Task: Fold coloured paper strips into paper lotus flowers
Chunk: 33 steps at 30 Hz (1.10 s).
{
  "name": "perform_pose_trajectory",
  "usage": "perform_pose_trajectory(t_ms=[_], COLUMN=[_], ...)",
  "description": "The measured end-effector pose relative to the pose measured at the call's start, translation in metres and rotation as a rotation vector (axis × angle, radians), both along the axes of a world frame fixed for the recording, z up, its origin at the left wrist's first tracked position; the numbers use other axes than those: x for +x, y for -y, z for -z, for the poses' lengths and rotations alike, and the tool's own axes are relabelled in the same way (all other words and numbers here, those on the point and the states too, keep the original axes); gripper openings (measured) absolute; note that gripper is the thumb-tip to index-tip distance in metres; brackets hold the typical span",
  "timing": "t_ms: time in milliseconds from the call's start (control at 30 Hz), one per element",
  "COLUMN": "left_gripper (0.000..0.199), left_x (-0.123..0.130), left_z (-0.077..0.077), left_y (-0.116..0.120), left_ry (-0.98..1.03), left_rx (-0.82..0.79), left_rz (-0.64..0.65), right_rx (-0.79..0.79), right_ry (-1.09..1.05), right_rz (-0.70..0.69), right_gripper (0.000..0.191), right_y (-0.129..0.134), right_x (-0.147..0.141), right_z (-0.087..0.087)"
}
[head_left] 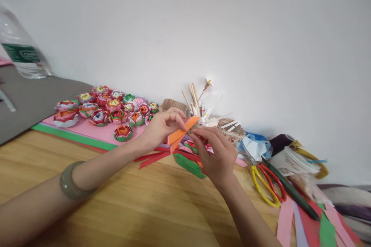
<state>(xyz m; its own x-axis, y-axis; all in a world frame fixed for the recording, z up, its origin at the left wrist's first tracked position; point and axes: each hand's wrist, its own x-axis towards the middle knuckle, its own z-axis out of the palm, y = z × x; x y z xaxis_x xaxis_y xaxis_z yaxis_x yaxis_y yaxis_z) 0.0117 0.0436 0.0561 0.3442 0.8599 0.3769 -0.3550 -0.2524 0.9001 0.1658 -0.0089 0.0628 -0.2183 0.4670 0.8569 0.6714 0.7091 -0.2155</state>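
My left hand [165, 125], with a ring on one finger, pinches orange folded paper strips [178, 135] in front of me, above the wooden table. Close to the right of the strips is my right hand [217, 148], its thumb and forefinger pressed together; whatever sits between those fingertips is too small to make out. Beneath both hands lie red folded paper strips [152, 158] and a green folded strip [189, 165]. Several many-coloured folded paper flowers [118, 116] stand on pink paper sheets [101, 134] to the left.
A water bottle [24, 52] stands at the far left on a grey mat [31, 102]. Sticks [193, 96] rise behind my hands. To the right are yellow-and-red-handled scissors [265, 185], a white tub [292, 162], a long dark tool [295, 193] and loose paper strips [301, 224]. A wall closes the back.
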Motion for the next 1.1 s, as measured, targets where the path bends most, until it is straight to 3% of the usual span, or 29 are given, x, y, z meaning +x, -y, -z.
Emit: perform_pose_trajectory(t_ms=[67,200,267,367,500,600,667,833,967,1100], left_gripper=[0.010,0.013,0.011,0.010,0.022,0.022,0.025,0.035,0.026,0.021], left_x=[0.001,0.002,0.001,-0.003,-0.010,-0.015,-0.017,-0.020,-0.021,-0.018], left_z=[-0.001,-0.005,-0.005,-0.005,-0.009,-0.014,-0.018,-0.023,-0.022,-0.023], left_y=[0.002,0.005,0.005,0.003,0.001,0.001,0.001,0.000,0.000,0.007], left_ry=[0.030,0.043,0.002,-0.057,-0.138,-0.238,-0.277,-0.347,-0.527,-0.545], left_rx=[0.000,0.056,0.057,-0.079,-0.250,-0.243,-0.211,-0.143,0.053,0.243], left_rz=[-0.009,-0.078,-0.053,0.048,0.209,0.287,0.314,0.321,0.163,0.005], right_rx=[-0.203,-0.799,-0.885,-0.741,-0.408,-0.148,-0.048,-0.151,-0.205,-0.374], right_ry=[-0.143,-0.600,-0.734,-0.683,-0.277,-0.045,0.061,0.301,0.246,0.099], right_rz=[-0.029,-0.207,-0.263,-0.191,-0.051,0.033,0.084,-0.052,-0.054,-0.117], right_gripper=[0.009,0.017,0.019,0.015,0.008,0.007,0.021,0.034,0.029,0.024], right_y=[0.002,0.006,0.006,0.003,0.000,-0.001,-0.001,-0.007,-0.008,-0.004], right_x=[-0.004,-0.013,-0.014,-0.012,-0.002,0.007,0.013,0.027,0.028,0.023], right_z=[-0.002,-0.006,-0.004,0.000,0.003,-0.004,-0.010,-0.014,-0.011,-0.015])
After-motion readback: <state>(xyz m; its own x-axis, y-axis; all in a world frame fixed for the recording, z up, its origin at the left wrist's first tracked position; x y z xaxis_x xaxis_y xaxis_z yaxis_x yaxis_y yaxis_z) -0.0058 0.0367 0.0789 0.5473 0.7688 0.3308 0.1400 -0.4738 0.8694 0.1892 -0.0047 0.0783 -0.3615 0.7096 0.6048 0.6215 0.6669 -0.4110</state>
